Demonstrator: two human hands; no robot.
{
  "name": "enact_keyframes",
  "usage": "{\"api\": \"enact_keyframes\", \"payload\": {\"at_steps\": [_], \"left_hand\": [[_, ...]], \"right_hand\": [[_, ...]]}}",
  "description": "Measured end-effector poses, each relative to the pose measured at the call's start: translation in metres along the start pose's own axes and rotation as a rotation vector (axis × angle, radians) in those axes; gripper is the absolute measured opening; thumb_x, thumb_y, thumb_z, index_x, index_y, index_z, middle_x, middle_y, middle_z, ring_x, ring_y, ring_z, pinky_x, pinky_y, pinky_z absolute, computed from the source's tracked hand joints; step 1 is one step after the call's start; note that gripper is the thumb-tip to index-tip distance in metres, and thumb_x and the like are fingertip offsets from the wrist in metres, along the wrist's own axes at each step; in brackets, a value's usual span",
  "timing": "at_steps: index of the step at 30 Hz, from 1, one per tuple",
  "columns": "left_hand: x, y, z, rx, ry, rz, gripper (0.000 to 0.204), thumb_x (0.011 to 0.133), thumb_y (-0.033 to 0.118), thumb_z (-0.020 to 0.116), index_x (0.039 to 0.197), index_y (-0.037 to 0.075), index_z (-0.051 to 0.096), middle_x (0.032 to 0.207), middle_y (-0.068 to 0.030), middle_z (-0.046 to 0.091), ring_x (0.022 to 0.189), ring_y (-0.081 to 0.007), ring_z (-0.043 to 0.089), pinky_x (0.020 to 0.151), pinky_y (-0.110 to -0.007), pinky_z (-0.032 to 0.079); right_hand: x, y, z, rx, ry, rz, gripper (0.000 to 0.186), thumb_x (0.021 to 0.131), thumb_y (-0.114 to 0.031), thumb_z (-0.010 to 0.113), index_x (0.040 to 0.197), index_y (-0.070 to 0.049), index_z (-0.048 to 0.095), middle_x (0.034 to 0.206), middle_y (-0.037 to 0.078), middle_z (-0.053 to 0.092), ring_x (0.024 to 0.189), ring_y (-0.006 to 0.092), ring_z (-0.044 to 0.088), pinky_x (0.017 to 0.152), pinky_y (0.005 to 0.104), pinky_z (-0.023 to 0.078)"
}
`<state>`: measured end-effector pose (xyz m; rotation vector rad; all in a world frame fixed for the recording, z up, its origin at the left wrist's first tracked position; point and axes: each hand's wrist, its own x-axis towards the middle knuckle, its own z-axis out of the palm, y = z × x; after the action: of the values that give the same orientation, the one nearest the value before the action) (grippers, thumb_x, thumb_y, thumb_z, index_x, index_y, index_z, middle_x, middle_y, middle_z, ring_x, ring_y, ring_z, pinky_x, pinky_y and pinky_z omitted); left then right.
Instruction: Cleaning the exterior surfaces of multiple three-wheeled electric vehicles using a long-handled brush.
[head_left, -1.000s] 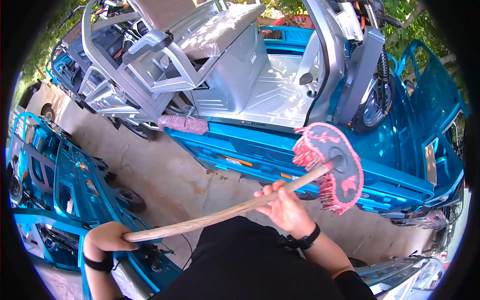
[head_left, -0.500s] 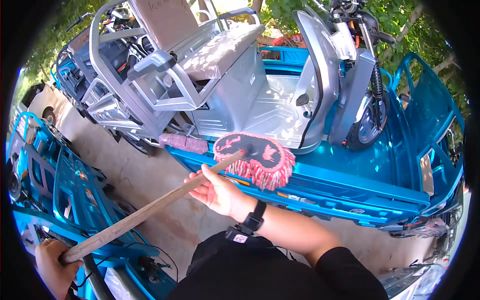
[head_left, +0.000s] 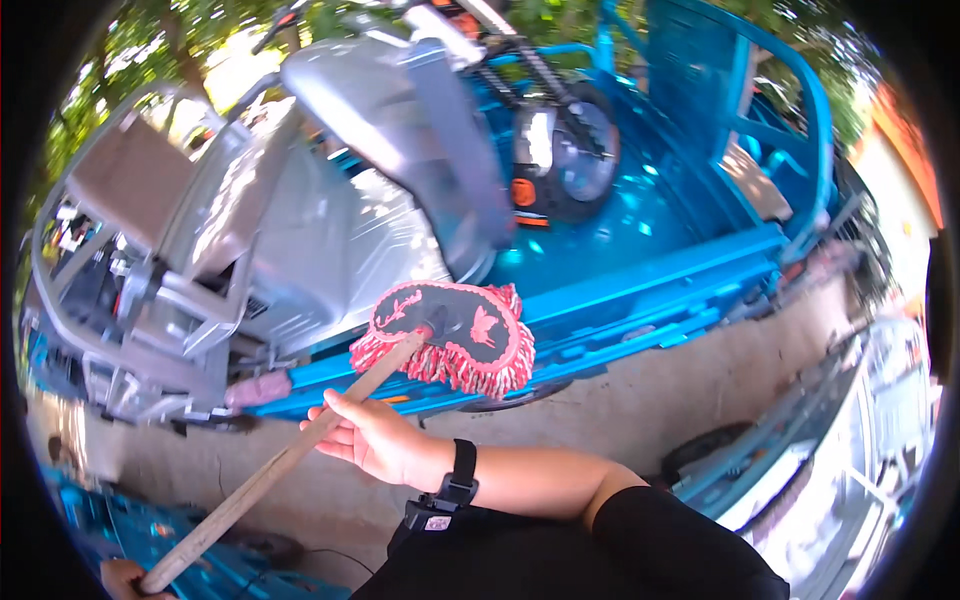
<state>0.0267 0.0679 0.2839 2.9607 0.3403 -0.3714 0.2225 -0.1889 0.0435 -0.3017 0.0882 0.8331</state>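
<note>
I hold a mop with a long wooden handle [head_left: 270, 470]. Its dark grey pad with a pink and red fringe [head_left: 450, 335] lies against the upper edge of the blue side wall [head_left: 640, 300] of a cargo tricycle bed. My right hand [head_left: 375, 440], with a black wristband, grips the handle just below the mop head. My left hand [head_left: 125, 580] is at the bottom left edge, closed on the end of the handle and only partly visible. A silver-grey small vehicle body [head_left: 330, 230] stands in the blue bed behind the mop head.
A black wheel [head_left: 585, 160] sits in the blue bed, with a blue rail frame [head_left: 790, 110] to the right. Concrete ground [head_left: 640, 400] runs between the vehicles. More blue cargo frames [head_left: 150, 530] lie at lower left, and a white vehicle part [head_left: 860, 450] at right.
The mop head swung from the right side leftward and down onto the blue side wall. My right hand stayed on the handle, and the view turned toward the bed's right end.
</note>
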Motion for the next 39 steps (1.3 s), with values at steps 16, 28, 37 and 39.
{"api": "enact_keyframes", "payload": {"at_steps": [16, 28, 37, 39], "left_hand": [[0.150, 0.322, 0.135, -0.131, 0.242, 0.936, 0.027, 0.065, 0.021, 0.068, 0.070, 0.002, 0.048, 0.063, -0.0170, 0.052, 0.061, -0.0348, 0.052, 0.051, -0.041, 0.041], [0.154, 0.347, 0.211, -0.231, -0.273, 1.041, 0.031, 0.074, 0.023, 0.060, 0.092, 0.004, 0.044, 0.066, -0.0200, 0.056, 0.060, -0.0383, 0.055, 0.051, -0.044, 0.043], [0.189, 0.165, 0.292, 0.142, -0.320, 0.731, 0.034, 0.077, 0.023, 0.055, 0.106, 0.008, 0.044, 0.071, -0.0181, 0.056, 0.070, -0.0375, 0.055, 0.059, -0.040, 0.044], [0.176, 0.153, 0.292, 0.135, -0.369, 0.561, 0.034, 0.077, 0.023, 0.055, 0.106, 0.008, 0.044, 0.072, -0.0183, 0.056, 0.070, -0.0376, 0.055, 0.060, -0.040, 0.043]], "right_hand": [[-0.276, -0.287, -0.063, -0.241, 0.514, -1.370, 0.025, 0.087, -0.032, 0.046, 0.085, -0.008, 0.044, 0.070, 0.003, 0.049, 0.067, 0.0184, 0.052, 0.062, 0.0348, 0.046], [-0.291, -0.281, -0.109, 0.059, 0.569, -1.504, 0.036, 0.087, -0.046, 0.040, 0.083, -0.011, 0.037, 0.058, -0.002, 0.034, 0.046, 0.0089, 0.033, 0.039, 0.0221, 0.029], [-0.159, -0.131, -0.212, 0.433, 0.740, -1.103, 0.046, 0.082, -0.059, 0.034, 0.080, -0.014, 0.033, 0.058, 0.000, 0.032, 0.045, 0.0113, 0.031, 0.042, 0.0260, 0.031], [-0.133, -0.095, -0.220, 0.484, 0.830, -0.970, 0.047, 0.082, -0.060, 0.031, 0.080, -0.013, 0.033, 0.059, 0.001, 0.033, 0.046, 0.0135, 0.033, 0.043, 0.0283, 0.033]]}}
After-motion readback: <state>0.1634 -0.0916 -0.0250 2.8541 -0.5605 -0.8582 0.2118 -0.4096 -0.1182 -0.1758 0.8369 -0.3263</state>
